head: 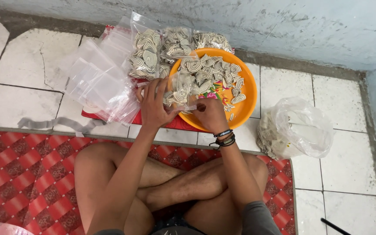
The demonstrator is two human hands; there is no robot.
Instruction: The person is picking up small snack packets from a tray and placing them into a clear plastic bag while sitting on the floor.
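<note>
A red patterned mat (27, 174) was seen nearest. Beyond it, a small clear bag (180, 92) of striped spiral pieces was clasped by the left hand (155, 106), while the right hand (212, 114) was closed on its near edge, over an orange bowl (248, 93). Filled bags (146, 52) were stacked farther back.

A small clear plastic bag (180, 93), partly filled with striped spiral pieces, is held upright at the orange bowl's (246, 93) rim.

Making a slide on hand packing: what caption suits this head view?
Seated cross-legged, left hand and right hand fill a small clear bag with spiral pieces from an orange bowl.
</note>
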